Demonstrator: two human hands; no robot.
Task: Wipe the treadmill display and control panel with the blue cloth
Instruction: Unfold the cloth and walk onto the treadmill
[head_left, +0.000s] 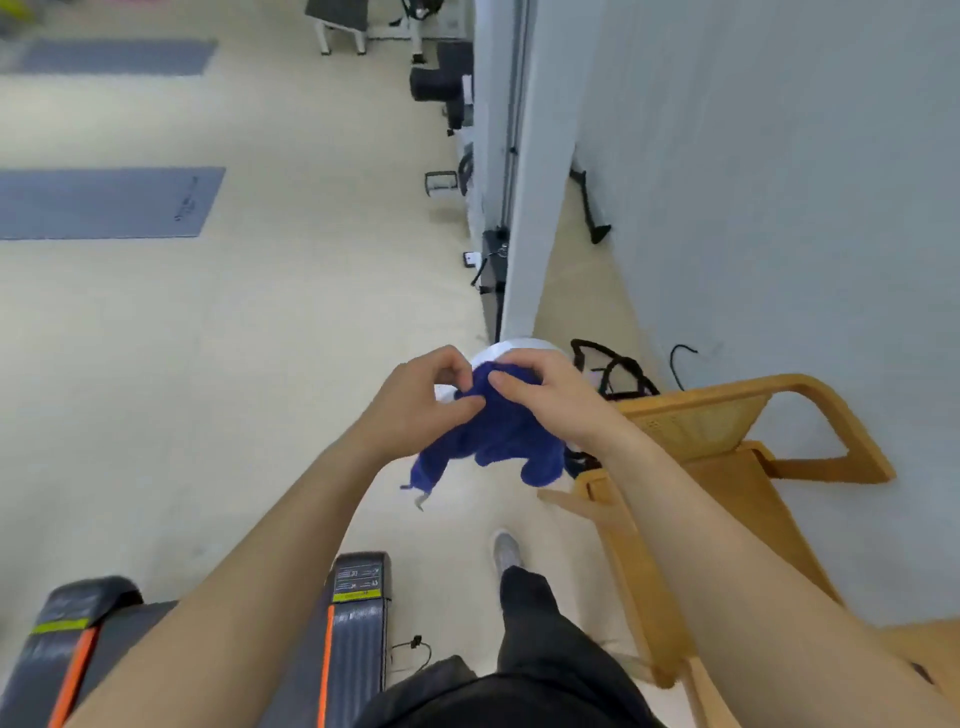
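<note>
The blue cloth (493, 436) hangs bunched in mid-air in front of me, gripped from both sides. My left hand (415, 400) pinches its upper left part and my right hand (550, 400) pinches its top edge. Loose corners dangle below my hands. The rear end of the treadmill (353, 613), dark grey with orange stripes and yellow-green labels, lies at the bottom left under my left forearm. Its display and control panel are out of view.
A wooden chair (727, 467) stands close on my right by the white wall (779, 208). A white round object (519, 348) sits behind the cloth, with black cables (613, 369) beside it. Grey floor mats (104, 202) lie at far left. Gym equipment (441, 78) lines the partition.
</note>
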